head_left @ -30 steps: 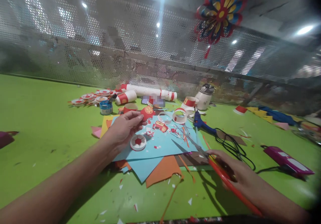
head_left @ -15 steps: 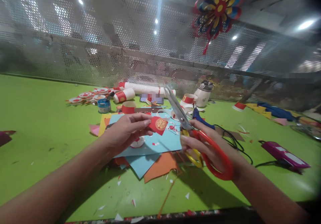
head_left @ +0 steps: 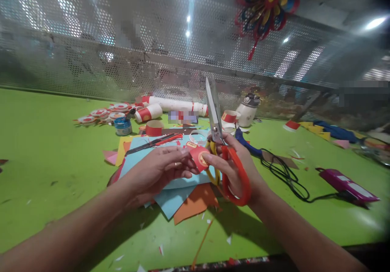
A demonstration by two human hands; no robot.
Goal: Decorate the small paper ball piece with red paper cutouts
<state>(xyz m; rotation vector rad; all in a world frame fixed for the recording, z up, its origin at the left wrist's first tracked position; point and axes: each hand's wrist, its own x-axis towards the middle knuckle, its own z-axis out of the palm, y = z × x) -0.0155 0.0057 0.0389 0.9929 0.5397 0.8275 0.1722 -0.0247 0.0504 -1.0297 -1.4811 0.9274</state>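
Observation:
My left hand (head_left: 166, 164) pinches the left edge of a small red paper piece (head_left: 198, 157) with gold print on it. My right hand (head_left: 236, 164) is closed on a pair of scissors (head_left: 215, 115) with one red and one yellow handle. Their blades point up and away, nearly together. The right thumb and fingers also touch the right side of the red piece. Beneath the hands lie light blue paper sheets (head_left: 175, 201) and an orange sheet (head_left: 196, 203). A second pair of scissors (head_left: 154, 142), dark-bladed, rests on the blue paper.
A blue-lidded jar (head_left: 123, 126), a red paper ring (head_left: 154, 128) and a white paper cup (head_left: 148, 113) stand behind. To the right are a blue glue gun (head_left: 248, 144), its black cable (head_left: 284, 178) and a magenta box (head_left: 347, 186). Paper scraps litter the green table (head_left: 48, 162).
My right hand has moved left to the red paper piece and now touches it, with the scissors turned more upright. The piece has turned and shifted slightly right. The dark-bladed scissors have come into sight.

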